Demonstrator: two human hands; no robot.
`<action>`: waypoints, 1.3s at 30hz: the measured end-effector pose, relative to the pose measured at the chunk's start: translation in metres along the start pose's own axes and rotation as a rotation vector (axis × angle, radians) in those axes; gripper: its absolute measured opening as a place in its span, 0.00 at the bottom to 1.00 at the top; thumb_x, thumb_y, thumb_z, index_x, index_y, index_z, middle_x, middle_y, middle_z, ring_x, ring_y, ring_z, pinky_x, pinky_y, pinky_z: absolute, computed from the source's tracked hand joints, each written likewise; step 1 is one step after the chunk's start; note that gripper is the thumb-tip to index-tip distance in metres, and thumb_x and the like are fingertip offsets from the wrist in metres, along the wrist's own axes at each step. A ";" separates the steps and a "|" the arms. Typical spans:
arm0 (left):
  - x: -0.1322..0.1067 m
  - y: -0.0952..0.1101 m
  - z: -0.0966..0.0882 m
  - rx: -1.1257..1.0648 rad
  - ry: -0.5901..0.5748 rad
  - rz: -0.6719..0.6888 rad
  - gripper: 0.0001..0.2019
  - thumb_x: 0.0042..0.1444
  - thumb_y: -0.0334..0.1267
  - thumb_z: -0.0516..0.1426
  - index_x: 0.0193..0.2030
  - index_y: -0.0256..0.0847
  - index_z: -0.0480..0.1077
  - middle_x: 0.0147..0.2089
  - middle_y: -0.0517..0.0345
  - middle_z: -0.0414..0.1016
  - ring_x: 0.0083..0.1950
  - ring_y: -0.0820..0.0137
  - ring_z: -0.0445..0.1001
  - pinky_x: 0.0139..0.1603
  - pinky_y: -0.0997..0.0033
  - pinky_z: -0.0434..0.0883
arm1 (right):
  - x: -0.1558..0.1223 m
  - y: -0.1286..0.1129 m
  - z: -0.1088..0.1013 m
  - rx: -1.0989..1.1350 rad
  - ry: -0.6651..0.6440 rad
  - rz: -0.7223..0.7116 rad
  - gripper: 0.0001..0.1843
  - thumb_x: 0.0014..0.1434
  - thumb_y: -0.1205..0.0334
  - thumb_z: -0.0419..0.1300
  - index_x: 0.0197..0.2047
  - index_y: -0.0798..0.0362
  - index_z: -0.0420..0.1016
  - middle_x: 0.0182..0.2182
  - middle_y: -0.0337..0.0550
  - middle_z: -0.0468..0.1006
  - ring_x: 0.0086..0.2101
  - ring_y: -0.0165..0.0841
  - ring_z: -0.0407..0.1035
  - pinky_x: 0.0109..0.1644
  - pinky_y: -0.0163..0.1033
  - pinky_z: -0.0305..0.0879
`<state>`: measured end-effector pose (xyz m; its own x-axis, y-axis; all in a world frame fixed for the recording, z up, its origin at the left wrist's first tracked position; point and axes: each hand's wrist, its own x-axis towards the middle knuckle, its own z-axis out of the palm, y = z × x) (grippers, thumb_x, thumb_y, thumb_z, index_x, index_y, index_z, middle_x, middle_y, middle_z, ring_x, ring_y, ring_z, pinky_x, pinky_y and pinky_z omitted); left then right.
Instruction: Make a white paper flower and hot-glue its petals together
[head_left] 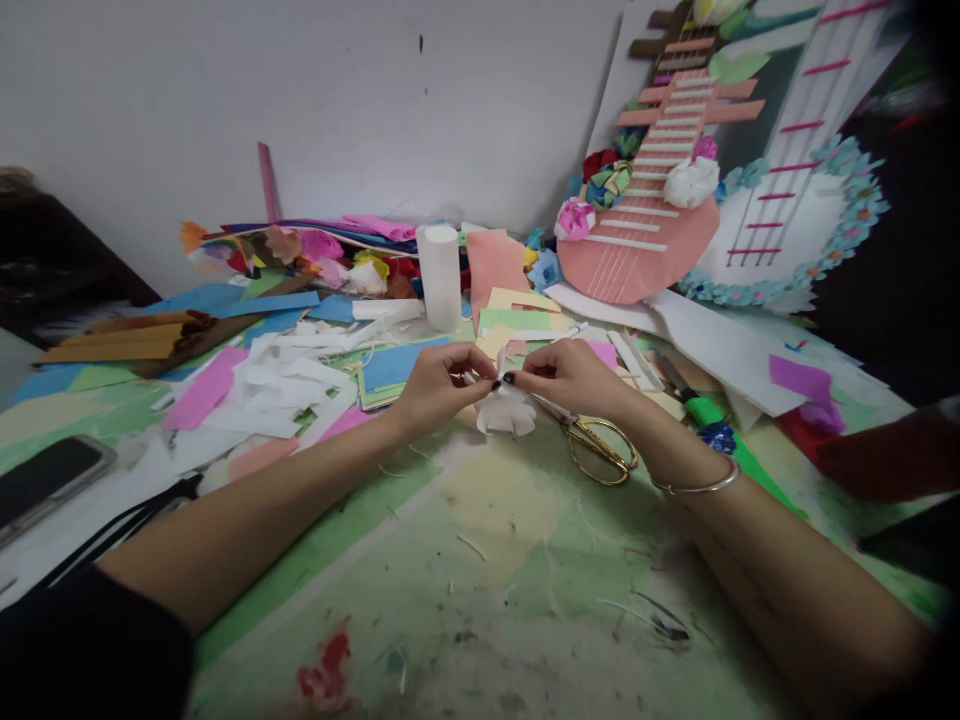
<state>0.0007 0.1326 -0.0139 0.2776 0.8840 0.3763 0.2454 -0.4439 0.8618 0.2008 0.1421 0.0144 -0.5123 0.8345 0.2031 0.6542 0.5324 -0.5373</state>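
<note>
A white paper flower (506, 411) sits between both my hands above the green, paint-stained work surface (465, 560). My left hand (439, 385) pinches its top from the left, fingers closed. My right hand (570, 375) pinches it from the right, dark-nailed fingertips meeting the left hand's; a silver bangle (697, 487) circles that wrist. Gold-handled scissors (600, 450) lie on the surface just right of the flower, under my right wrist.
A white paper roll (439, 275) stands behind the hands amid heaps of coloured paper sheets (247, 370). A pink paper guitar with flowers (637, 230) leans on the wall at the right. A phone (49, 475) lies at the left edge. Another person's arm (885, 460) shows at the right.
</note>
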 end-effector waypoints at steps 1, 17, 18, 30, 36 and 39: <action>0.000 0.000 0.000 0.014 0.006 -0.002 0.03 0.46 0.32 0.61 0.28 0.35 0.72 0.28 0.56 0.75 0.28 0.75 0.70 0.22 0.79 0.64 | 0.000 0.000 0.000 0.004 0.004 -0.003 0.24 0.58 0.53 0.56 0.16 0.53 0.54 0.15 0.32 0.54 0.21 0.23 0.46 0.26 0.37 0.42; -0.002 -0.009 0.006 -0.278 -0.049 -0.029 0.16 0.47 0.46 0.64 0.37 0.37 0.70 0.34 0.56 0.75 0.36 0.70 0.73 0.37 0.71 0.69 | -0.003 -0.016 -0.003 0.269 0.100 0.091 0.24 0.58 0.48 0.58 0.17 0.55 0.69 0.14 0.33 0.57 0.20 0.23 0.48 0.25 0.37 0.44; -0.001 -0.010 0.006 -0.260 -0.023 -0.026 0.16 0.46 0.47 0.65 0.36 0.37 0.71 0.34 0.56 0.75 0.35 0.70 0.73 0.35 0.72 0.69 | -0.003 -0.016 -0.003 0.268 0.107 0.097 0.24 0.57 0.47 0.58 0.17 0.55 0.69 0.14 0.33 0.57 0.19 0.23 0.48 0.25 0.37 0.44; -0.002 0.001 0.006 -0.206 0.069 -0.122 0.14 0.44 0.45 0.66 0.32 0.36 0.76 0.30 0.55 0.79 0.30 0.72 0.73 0.29 0.75 0.67 | -0.002 -0.016 0.008 0.282 0.249 0.142 0.19 0.54 0.50 0.61 0.19 0.56 0.74 0.12 0.33 0.57 0.19 0.23 0.49 0.25 0.36 0.43; -0.004 0.003 0.006 -0.266 0.063 -0.134 0.12 0.49 0.44 0.63 0.31 0.36 0.75 0.28 0.56 0.78 0.25 0.73 0.72 0.24 0.75 0.66 | -0.001 -0.013 0.010 0.344 0.237 0.150 0.21 0.55 0.48 0.61 0.19 0.55 0.74 0.13 0.34 0.59 0.19 0.23 0.50 0.25 0.36 0.45; -0.005 0.003 0.006 -0.323 0.054 -0.139 0.10 0.50 0.43 0.62 0.32 0.37 0.74 0.25 0.58 0.76 0.24 0.74 0.70 0.23 0.75 0.65 | -0.002 -0.014 0.009 0.370 0.226 0.139 0.22 0.56 0.48 0.59 0.19 0.55 0.73 0.14 0.35 0.61 0.20 0.24 0.52 0.26 0.36 0.47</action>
<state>0.0059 0.1260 -0.0149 0.2101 0.9431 0.2576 -0.0308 -0.2570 0.9659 0.1878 0.1317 0.0137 -0.2724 0.9264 0.2598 0.4440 0.3606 -0.8203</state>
